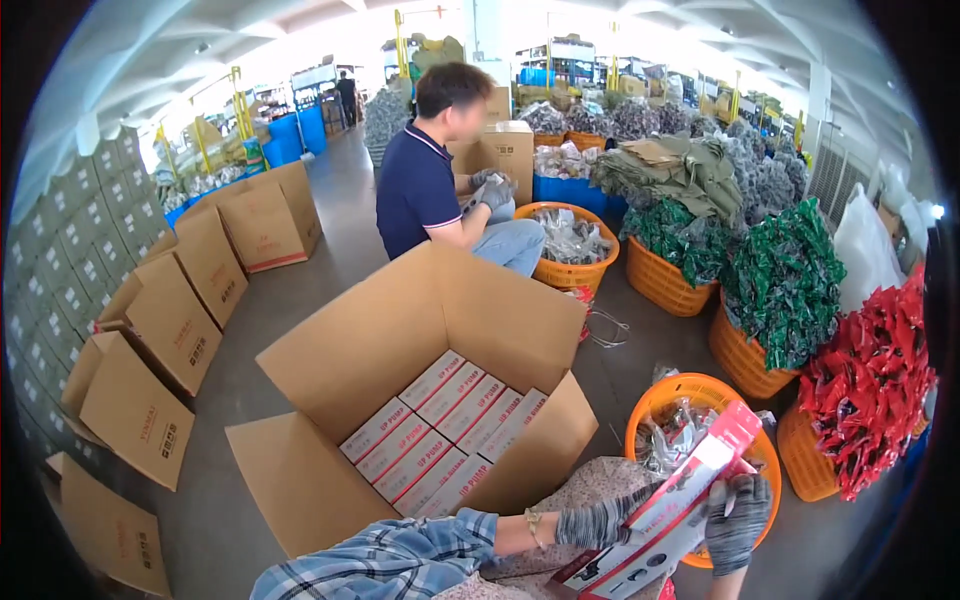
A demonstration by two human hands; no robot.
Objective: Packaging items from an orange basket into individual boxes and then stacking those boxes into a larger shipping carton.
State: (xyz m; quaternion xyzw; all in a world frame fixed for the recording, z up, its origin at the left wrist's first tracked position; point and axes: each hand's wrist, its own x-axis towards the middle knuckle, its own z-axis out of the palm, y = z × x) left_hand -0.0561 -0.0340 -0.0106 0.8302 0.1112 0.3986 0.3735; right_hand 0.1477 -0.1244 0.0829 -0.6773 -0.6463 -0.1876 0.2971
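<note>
Across my lap lies a long, slim red-and-white printed box [688,485], tilted up toward the right. My left hand [598,524], in a grey striped knit glove, grips its near-left side, with the fingertips partly hidden. At its upper right end, by the flap, my right hand [737,520] wears a similar glove and has its fingers curled against the edge. Just beyond my left arm stands a big open carton [360,335], where several matching boxes [432,440] lie in rows. An orange basket [640,425] of clear-bagged parts [680,440] sits behind the held box.
A co-worker [430,185] sits ahead, wearing gloves, beside another orange basket [570,272]. Open cartons [175,315] line the left, before stacked grey-green boxes [75,255]. Baskets heaped with green packets [785,280] and red packets [865,380] stand at right.
</note>
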